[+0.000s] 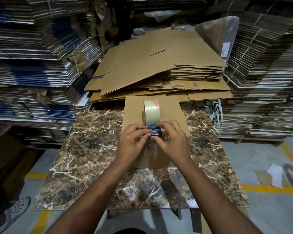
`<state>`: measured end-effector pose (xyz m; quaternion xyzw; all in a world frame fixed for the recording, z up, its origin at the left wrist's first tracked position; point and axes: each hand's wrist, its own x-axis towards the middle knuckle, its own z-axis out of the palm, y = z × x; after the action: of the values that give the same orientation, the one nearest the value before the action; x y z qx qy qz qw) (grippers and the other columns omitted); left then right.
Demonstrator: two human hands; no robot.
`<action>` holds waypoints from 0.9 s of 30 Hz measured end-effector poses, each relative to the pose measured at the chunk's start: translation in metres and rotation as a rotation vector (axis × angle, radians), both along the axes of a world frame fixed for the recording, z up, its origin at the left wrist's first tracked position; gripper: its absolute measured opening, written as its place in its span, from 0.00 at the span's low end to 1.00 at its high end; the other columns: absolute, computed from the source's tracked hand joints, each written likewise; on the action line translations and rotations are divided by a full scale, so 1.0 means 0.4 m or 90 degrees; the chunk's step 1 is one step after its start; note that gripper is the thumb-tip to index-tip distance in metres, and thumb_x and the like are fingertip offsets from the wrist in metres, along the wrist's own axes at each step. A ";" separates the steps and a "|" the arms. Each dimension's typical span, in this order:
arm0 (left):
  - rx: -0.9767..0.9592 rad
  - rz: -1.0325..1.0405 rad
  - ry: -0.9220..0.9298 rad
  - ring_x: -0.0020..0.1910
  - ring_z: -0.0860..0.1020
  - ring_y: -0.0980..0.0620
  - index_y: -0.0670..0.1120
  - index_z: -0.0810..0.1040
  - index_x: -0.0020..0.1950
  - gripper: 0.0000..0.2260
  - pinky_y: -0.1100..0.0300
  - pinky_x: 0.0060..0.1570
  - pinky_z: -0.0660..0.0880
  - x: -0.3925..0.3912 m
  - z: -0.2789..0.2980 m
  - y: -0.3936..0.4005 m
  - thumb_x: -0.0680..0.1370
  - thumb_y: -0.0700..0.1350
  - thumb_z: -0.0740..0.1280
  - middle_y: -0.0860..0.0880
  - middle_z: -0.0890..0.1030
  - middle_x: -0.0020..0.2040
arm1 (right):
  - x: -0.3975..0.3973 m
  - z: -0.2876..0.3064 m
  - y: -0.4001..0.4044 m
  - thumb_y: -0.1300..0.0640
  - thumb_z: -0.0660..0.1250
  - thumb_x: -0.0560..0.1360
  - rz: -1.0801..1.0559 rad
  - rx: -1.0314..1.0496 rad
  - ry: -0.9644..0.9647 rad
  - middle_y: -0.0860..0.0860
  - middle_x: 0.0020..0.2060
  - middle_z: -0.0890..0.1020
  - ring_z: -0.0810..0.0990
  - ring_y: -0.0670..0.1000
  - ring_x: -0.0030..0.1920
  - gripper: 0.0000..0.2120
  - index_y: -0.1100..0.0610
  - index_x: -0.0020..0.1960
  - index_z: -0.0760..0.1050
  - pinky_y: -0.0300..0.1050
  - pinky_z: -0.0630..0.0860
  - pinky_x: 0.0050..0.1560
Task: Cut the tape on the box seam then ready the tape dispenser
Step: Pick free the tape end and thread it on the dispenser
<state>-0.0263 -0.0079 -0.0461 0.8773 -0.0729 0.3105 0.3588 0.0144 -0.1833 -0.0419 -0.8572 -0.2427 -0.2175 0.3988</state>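
You are looking down at a marble-patterned table (85, 149) in a warehouse aisle. A closed cardboard box (169, 112) lies flat on the table, its far edge reaching just past the table's far side. A strip of clear tape (152, 150) runs along the box seam from the box's near edge up to your hands.

The tape dispenser (153, 127) stands on top of the box, near its middle. Its roll of clear tape (150, 112) sits upright on the far side, with a red-orange patch showing at the top of the roll. The metal cutter end faces you.

Your left hand (134, 141) comes in from the near left, fingers curled, with thumb and fingertips pinched on the left side of the cutter end. Your right hand (172, 140) comes in from the near right, its fingers curled over the dispenser's right side and its thumb and forefinger pinched at the tape edge by the cutter. The two hands almost touch over the seam. Whether the tape is already severed you cannot tell; your fingers cover that spot.

Beyond the table lies a loose pile of flattened cartons (159, 68). Tall stacks of bundled flat cardboard (32, 65) rise on the left and right. On the floor at the near left is a grey perforated shoe (17, 208).
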 end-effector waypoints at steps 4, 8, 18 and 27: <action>-0.023 0.000 0.004 0.50 0.82 0.55 0.46 0.87 0.54 0.07 0.63 0.53 0.79 -0.007 0.007 -0.005 0.76 0.41 0.75 0.50 0.84 0.50 | 0.011 -0.002 0.009 0.49 0.74 0.74 -0.044 -0.017 -0.047 0.48 0.47 0.80 0.83 0.48 0.42 0.10 0.53 0.52 0.81 0.47 0.83 0.40; -0.052 0.004 0.011 0.49 0.83 0.56 0.45 0.87 0.53 0.07 0.67 0.52 0.78 -0.011 0.009 -0.008 0.76 0.41 0.75 0.50 0.85 0.49 | 0.010 -0.008 -0.008 0.55 0.75 0.74 -0.069 -0.010 -0.068 0.49 0.45 0.83 0.81 0.44 0.37 0.06 0.55 0.50 0.83 0.45 0.83 0.38; -0.077 0.017 0.024 0.48 0.83 0.58 0.46 0.87 0.54 0.07 0.70 0.50 0.77 -0.015 0.005 -0.018 0.76 0.41 0.74 0.51 0.85 0.49 | -0.003 -0.022 0.007 0.54 0.73 0.76 -0.056 0.006 -0.056 0.48 0.45 0.84 0.83 0.47 0.40 0.06 0.53 0.52 0.83 0.47 0.84 0.39; -0.103 0.046 0.029 0.48 0.82 0.60 0.47 0.87 0.52 0.06 0.70 0.50 0.77 -0.013 -0.004 -0.030 0.77 0.43 0.74 0.53 0.85 0.50 | -0.012 -0.029 0.001 0.58 0.72 0.76 -0.060 0.013 -0.051 0.47 0.41 0.85 0.81 0.46 0.37 0.02 0.53 0.49 0.81 0.45 0.81 0.37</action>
<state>-0.0316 -0.0198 -0.0478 0.8543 -0.0080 0.3082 0.4185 0.0097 -0.1830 -0.0534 -0.8542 -0.2159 -0.2725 0.3867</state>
